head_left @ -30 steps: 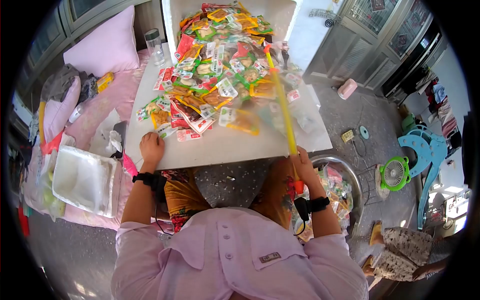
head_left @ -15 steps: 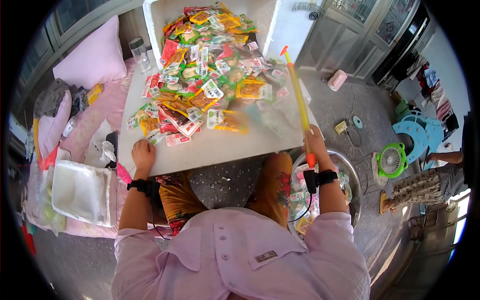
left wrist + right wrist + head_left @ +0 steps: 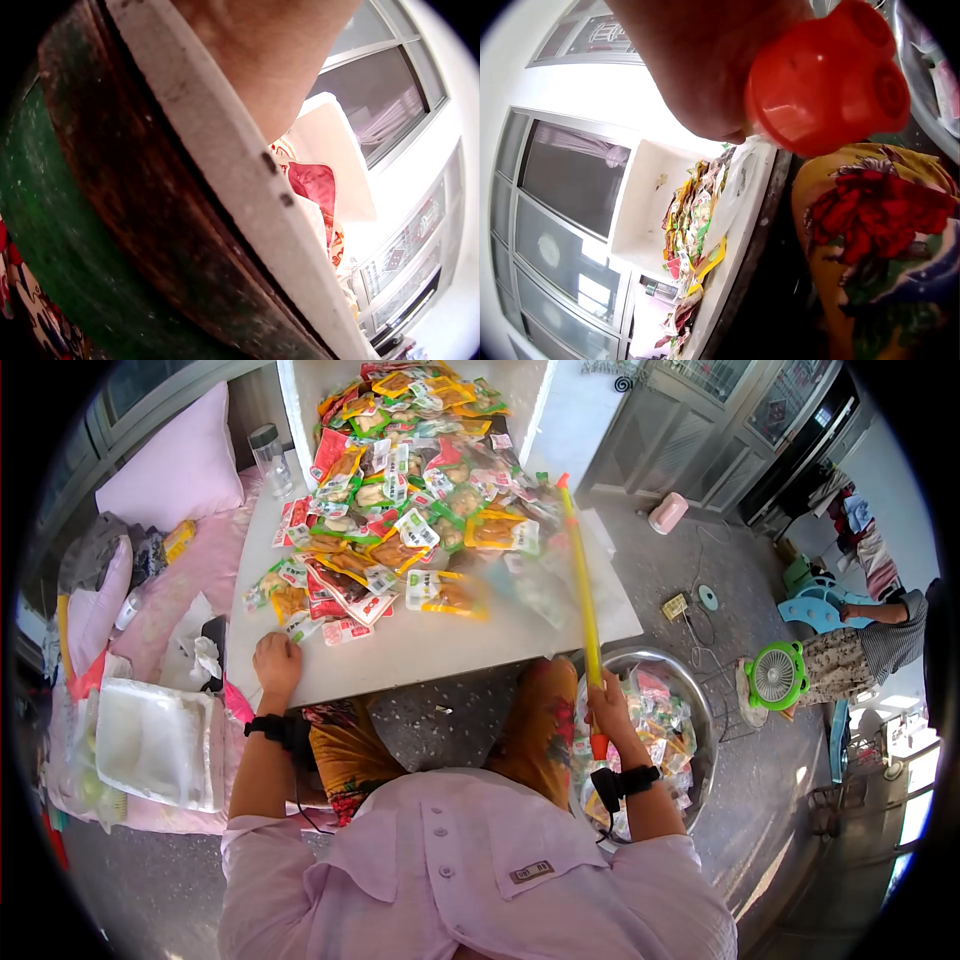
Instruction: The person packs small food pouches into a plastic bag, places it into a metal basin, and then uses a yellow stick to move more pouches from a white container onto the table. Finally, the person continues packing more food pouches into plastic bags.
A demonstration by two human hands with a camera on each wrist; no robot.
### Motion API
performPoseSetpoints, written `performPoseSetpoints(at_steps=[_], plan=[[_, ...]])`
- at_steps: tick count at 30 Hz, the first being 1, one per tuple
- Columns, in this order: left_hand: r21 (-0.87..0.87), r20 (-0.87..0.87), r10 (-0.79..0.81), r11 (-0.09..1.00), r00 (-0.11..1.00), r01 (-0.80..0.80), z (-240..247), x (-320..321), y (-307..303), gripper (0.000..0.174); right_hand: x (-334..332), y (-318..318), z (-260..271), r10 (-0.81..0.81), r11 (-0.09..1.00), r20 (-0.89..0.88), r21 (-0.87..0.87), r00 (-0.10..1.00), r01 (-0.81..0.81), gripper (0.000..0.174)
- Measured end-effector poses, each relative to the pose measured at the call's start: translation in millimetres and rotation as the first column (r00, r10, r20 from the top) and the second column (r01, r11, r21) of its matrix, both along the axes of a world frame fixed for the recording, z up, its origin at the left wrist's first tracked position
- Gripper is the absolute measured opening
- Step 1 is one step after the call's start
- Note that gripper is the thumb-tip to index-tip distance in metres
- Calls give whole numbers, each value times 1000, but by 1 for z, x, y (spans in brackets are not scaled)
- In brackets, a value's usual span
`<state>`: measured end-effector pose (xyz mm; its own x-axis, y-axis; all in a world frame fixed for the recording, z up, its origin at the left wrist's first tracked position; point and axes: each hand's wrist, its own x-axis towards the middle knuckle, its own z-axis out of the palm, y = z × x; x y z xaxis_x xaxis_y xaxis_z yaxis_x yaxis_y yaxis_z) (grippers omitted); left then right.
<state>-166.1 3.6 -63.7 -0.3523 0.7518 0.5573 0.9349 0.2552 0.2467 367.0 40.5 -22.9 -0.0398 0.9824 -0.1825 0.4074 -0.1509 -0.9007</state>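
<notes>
My right hand (image 3: 610, 710) grips a long yellow stick (image 3: 580, 580) near its red end, and the stick slants up over the table's right side. That rounded red end shows large below the hand in the right wrist view. Blurred see-through plastic (image 3: 520, 585) lies left of the stick, over the table. My left hand (image 3: 277, 665) rests on the table's near left edge, holding nothing. Many small sealed food packets (image 3: 400, 545) in yellow, green and red are heaped on the table (image 3: 440, 655), spilling from a white foam box (image 3: 540, 430) on its side.
A metal basin (image 3: 708, 765) of packets stands by my right leg. On the left, a pink-covered bed holds an empty foam box (image 3: 155, 745) and a pillow (image 3: 175, 455). A clear bottle (image 3: 270, 460) stands at the table's back left. A green fan (image 3: 778, 675) and another person (image 3: 890, 635) are at right.
My right hand swung the yellow stick rightward, past the packets, then slightly back to the left. My left hand stayed on the table edge. The other person at the right has walked farther into the room.
</notes>
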Motion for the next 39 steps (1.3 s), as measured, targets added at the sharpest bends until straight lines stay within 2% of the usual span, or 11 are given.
performPoseSetpoints(at_steps=[4, 8, 11, 20, 23, 25, 27, 30, 33, 36, 39], plan=[[8, -9, 2, 1000, 1000, -2, 2, 2, 0, 10, -1, -42, 7, 10, 999, -160, -50, 987, -18, 38], [4, -24, 5, 1000, 1000, -5, 0, 2, 0, 9, -4, -76, 7, 37, 997, -207, -61, 978, -51, 40], [-12, -16, -12, 1000, 1000, 11, 0, 1, 0, 9, -8, -90, -2, 139, 981, -286, -88, 948, -170, 43], [28, -13, -41, 999, 999, 42, 2, 1, 0, 8, -25, -93, -9, 112, 994, -223, 5, 968, -114, 45], [11, -4, -40, 999, 999, 40, 4, 2, -2, 9, -17, -82, -35, 126, 981, -134, 166, 983, -104, 45], [4, 4, -39, 999, 999, 39, 4, 2, -2, 9, -21, -74, -27, 102, 983, -147, 169, 984, -76, 45], [14, 4, -33, 999, 999, 33, 2, 1, 0, 9, -26, -60, -10, 18, 999, -250, 31, 968, -11, 45], [42, 6, -46, 998, 999, 46, 1, -1, 0, 8, -28, -43, -11, -29, 996, -268, 75, 963, 51, 42], [20, 4, -27, 999, 1000, 27, 2, 0, 0, 8, -31, -34, 10, -46, 999, -233, -17, 971, 43, 39], [15, 3, -13, 1000, 1000, 13, 3, 2, 0, 8, -21, -4, -17, -17, 965, -91, 258, 996, 40, 37], [18, -7, -7, 1000, 1000, 7, 2, 1, 0, 9, -27, 23, 12, -6, 983, 13, 183, 1000, 4, 37]])
